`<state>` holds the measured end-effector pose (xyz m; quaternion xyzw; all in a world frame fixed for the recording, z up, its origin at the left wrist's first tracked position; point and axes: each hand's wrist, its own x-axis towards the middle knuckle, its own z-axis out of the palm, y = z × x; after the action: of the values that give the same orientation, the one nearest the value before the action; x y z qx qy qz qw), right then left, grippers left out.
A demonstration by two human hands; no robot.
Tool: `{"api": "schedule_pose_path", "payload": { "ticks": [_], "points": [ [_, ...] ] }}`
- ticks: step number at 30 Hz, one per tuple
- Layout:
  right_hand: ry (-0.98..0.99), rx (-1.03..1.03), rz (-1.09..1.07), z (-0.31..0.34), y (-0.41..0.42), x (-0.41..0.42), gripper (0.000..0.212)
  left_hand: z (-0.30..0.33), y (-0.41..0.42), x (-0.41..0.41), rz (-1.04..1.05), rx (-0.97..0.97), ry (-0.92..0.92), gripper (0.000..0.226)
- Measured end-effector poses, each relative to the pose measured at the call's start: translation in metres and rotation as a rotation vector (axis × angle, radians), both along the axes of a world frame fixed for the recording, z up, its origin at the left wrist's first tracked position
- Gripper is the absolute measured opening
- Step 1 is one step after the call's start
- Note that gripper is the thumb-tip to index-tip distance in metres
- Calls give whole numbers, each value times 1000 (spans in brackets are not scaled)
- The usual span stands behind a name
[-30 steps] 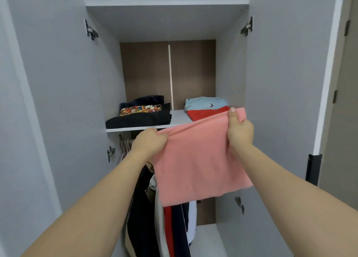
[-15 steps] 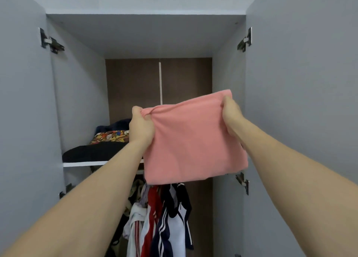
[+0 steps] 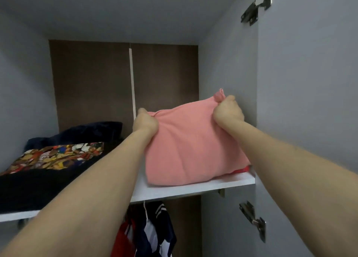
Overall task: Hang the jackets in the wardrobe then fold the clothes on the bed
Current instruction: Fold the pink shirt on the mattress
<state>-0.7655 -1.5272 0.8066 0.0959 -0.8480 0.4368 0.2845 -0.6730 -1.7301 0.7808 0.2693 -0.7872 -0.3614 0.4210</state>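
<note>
A folded pink garment (image 3: pixel 191 146) lies on the right half of the white wardrobe shelf (image 3: pixel 193 189), on top of a red folded piece (image 3: pixel 243 169) whose edge peeks out at its right. My left hand (image 3: pixel 145 122) grips the garment's far left corner. At the far right corner, close to the wardrobe's side wall, my right hand (image 3: pixel 228 111) holds a bunched bit of the fabric. Below the shelf hang jackets (image 3: pixel 151 235) in navy, white and red.
On the shelf's left half sits a black folded pile with a colourful print (image 3: pixel 56 156) and a navy garment (image 3: pixel 81 132) behind it. The open right door (image 3: pixel 310 121) carries metal hinges (image 3: pixel 253 220). A brown back panel closes the compartment.
The pink garment went from hanging in the air in front of the wardrobe to lying on the right side of the shelf. Both hands moved forward and into the compartment with it.
</note>
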Motion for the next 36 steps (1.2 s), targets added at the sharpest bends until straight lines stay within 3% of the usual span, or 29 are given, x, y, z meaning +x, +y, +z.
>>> {"api": "schedule_pose_path", "payload": {
  "ticks": [6, 9, 11, 16, 23, 25, 27, 29, 32, 36],
  "points": [
    [-152, 348, -80, -49, -29, -69, 40, -35, -33, -67, -47, 47, -206, 38],
    [-253, 668, -11, -79, -34, -92, 50, -75, -37, -77, -134, 20, -319, 46],
    [-286, 774, 18, -86, -36, -103, 57, -96, -42, -80, -163, -11, -374, 53],
    [-362, 787, 43, -86, -41, -118, 58, -102, -54, -84, -193, 8, -310, 56],
    [-275, 551, 0, -93, -36, -115, 50, -96, -45, -73, -178, 84, -307, 51],
    [-284, 517, -32, -93, -37, -111, 51, -87, -36, -64, -96, -30, -463, 57],
    [-220, 519, -29, -91, -38, -105, 45, -70, -21, -53, -31, -280, -620, 60],
    [-87, 605, 3, -88, -38, -102, 44, -55, 0, -41, -137, -452, -639, 59],
    [59, 751, 97, -85, -38, -101, 48, -65, 36, -24, -447, -534, -716, 68],
    [-148, 728, 212, -88, -39, -103, 34, -96, 52, -18, -527, -488, -841, 72]
  ]
}}
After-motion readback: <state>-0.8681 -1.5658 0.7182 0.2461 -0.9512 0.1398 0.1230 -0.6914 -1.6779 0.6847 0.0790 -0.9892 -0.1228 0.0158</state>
